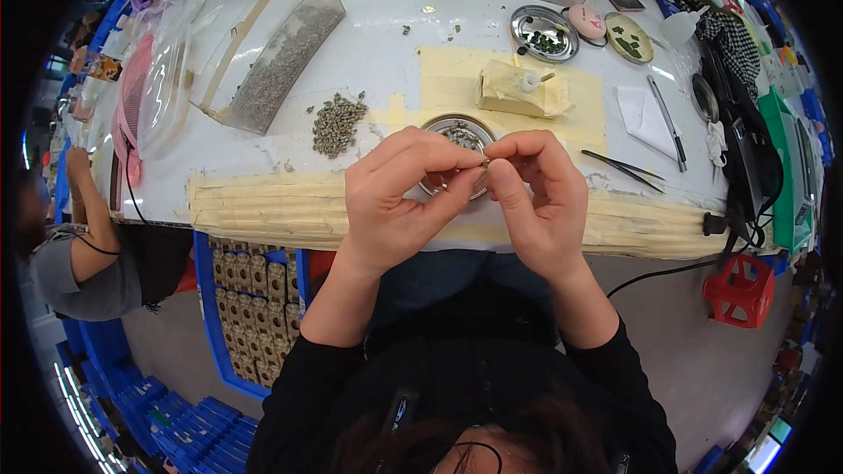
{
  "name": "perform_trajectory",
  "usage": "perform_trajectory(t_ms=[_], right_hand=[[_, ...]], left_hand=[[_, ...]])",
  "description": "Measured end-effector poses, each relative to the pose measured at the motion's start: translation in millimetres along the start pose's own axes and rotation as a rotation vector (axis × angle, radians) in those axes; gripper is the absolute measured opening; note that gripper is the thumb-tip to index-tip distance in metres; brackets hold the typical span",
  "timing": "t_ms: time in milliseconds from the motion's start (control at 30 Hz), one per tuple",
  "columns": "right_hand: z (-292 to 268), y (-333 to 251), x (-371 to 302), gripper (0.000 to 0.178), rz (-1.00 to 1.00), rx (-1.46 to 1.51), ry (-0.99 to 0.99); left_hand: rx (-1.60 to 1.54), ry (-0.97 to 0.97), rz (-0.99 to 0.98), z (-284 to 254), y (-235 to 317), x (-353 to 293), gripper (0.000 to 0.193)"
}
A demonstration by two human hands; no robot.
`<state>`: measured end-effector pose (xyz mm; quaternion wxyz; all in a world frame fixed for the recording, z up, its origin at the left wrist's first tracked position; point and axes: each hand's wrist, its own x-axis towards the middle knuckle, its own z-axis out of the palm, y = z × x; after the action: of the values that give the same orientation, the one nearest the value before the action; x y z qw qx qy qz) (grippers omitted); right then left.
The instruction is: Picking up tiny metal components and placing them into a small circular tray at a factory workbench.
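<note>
My left hand (395,189) and my right hand (546,202) meet just above the table's front edge. Each is closed in a pinch, thumb against forefinger, with the tips almost touching. A tiny dark piece (485,163) shows between them, too small to name. Partly hidden behind my fingers is a round metal dish (452,117) with small greyish pieces (463,134) inside. Left of the dish, a loose pile of small grey-metallic parts (337,125) lies on the white tabletop.
A clear bin of grey parts (285,66) tilts at the left. Beyond the dish stands a taped block (520,92). To the right lie black tweezers (623,170), a pen (667,123) and two round dishes. A blue tray (230,373) sits below the table; another person (88,254) is at far left.
</note>
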<state>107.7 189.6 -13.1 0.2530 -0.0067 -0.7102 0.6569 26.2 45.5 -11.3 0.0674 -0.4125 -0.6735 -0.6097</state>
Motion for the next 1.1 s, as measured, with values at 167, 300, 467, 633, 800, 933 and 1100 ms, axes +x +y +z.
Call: perform_trajectory(t_ms=[167, 300, 467, 633, 800, 933, 1100], right_hand=[[-3.8, -3.9, 0.8, 0.012, 0.113, 0.036, -0.037], [-4.7, -2.7, 0.6, 0.011, 0.096, 0.057, -0.030], [-13.0, -7.3, 9.3, 0.008, -0.106, -0.238, 0.124], [-34.8, -10.5, 44.6, 0.013, -0.374, -0.713, 0.297], [-38.9, -5.5, 55.1, 0.013, -0.363, -0.896, 0.227], [-40.1, -0.8, 57.4, 0.011, -0.355, -0.900, 0.193], [-36.0, -7.7, 51.7, 0.009, -0.456, -0.768, 0.322]], left_hand=[[0.005, 0.019, 0.009, -0.4, 0.9, 1.4, 0.018], [-0.002, 0.045, 0.000, 0.1, 1.3, 0.4, 0.018], [0.061, 0.075, 0.015, 0.4, 0.6, 1.4, 0.019], [0.075, 0.105, 0.051, 0.7, -2.0, 2.5, 0.017], [0.081, 0.121, 0.075, 0.4, -3.5, 1.7, 0.017], [0.076, 0.126, 0.073, 0.8, -3.4, 2.0, 0.017], [0.083, 0.129, 0.074, 0.0, -3.6, 1.4, 0.017]])
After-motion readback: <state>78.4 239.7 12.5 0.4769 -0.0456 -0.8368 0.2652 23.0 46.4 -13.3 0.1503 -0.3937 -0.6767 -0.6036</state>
